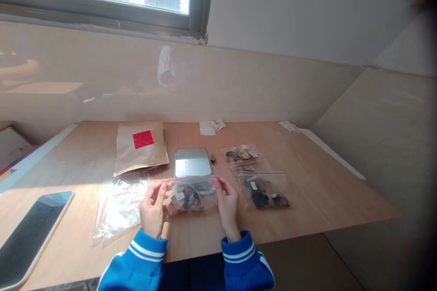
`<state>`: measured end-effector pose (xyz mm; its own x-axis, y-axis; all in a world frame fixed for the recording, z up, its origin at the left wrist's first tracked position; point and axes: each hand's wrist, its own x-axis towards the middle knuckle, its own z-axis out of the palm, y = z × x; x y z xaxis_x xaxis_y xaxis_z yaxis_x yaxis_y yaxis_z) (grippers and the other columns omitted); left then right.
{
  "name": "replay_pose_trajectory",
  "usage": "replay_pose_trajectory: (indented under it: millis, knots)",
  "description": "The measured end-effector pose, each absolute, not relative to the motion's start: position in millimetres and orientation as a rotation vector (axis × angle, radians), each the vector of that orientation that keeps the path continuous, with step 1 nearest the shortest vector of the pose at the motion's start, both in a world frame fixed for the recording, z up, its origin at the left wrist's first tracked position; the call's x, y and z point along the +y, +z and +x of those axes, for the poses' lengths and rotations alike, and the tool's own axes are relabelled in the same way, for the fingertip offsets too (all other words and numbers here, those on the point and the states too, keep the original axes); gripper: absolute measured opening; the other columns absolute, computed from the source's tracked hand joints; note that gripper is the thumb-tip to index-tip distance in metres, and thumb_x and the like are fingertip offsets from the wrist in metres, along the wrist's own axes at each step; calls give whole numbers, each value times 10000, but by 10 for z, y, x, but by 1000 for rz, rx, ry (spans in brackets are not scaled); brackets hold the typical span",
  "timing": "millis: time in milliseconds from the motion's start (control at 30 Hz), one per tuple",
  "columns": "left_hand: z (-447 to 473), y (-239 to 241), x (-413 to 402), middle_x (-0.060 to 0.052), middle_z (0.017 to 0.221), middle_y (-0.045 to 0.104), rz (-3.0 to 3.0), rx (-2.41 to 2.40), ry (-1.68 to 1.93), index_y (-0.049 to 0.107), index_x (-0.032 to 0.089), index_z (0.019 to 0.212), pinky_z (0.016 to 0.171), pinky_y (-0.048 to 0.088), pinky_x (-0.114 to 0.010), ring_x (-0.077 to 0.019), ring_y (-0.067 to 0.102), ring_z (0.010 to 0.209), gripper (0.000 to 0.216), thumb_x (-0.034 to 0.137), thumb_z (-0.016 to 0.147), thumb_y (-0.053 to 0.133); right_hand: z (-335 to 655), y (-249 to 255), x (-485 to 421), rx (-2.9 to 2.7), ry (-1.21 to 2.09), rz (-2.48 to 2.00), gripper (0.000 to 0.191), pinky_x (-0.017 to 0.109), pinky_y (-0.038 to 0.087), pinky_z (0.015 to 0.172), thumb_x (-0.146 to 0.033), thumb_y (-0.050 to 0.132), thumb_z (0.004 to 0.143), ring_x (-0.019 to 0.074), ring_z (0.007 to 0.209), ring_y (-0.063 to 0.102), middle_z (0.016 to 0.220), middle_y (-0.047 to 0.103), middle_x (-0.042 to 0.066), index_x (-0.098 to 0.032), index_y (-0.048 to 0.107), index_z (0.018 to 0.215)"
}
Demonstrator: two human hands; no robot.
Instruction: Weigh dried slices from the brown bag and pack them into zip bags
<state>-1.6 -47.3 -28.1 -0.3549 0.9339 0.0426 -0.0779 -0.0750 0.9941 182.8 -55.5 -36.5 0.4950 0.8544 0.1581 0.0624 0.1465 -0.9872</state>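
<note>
Handling a light, soft, slippery zip bag of dried pieces (pixel 191 196) over the wooden desk (pixel 327 191), safest taken along its red-lined seal. Pinching its two ends between thumb and fingers of left hand (pixel 153 209) and right hand (pixel 228 207). Sitting just beyond, a second zip bag (pixel 264 191) and a square metal plate (pixel 193 163)

A wooden table (pixel 327 182) carries everything; a kraft paper envelope (pixel 140 157) with a red sticker is laid near the back edge; a flat square metal-topped device (pixel 193 163) is placed just beside it, with a small brown piece (pixel 212 158) at its corner; a zip bag (pixel 241 154) of dark and pale chips is set further right, overlapped by a second zip bag (pixel 263 190); a clear plastic bag (pixel 119 209) and a smartphone (pixel 32 236) are laid at the left; white paper scraps (pixel 211 126) are left along the back edge.
</note>
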Motion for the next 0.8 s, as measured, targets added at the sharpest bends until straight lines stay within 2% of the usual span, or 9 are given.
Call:
replay_pose_trajectory:
  millis: [167,533,800]
  knots:
    - [-46,-297,-485,-93,943,718,1043,1466,1542,696,154,945,605,511,-241,-159,641,754,384,493,772,642,1850,-422,-550,-950,699,-1313,413,330,506,741,-515,499,879,218,825,669,886,744,92,-165,695,977]
    - [-7,-386,-500,-74,897,712,1285,1700,1544,677,185,916,689,512,-269,-163,645,720,403,555,795,569,1870,-462,-566,-1095,370,-1405,351,345,475,793,-463,473,910,212,840,614,911,702,97,-179,680,933]
    - [-26,-392,-515,-61,876,711,1222,1629,1624,680,180,895,687,518,-258,-161,655,735,359,514,779,616,1850,-422,-583,-1086,413,-1368,344,331,469,764,-468,479,904,198,811,596,920,697,85,-183,671,918]
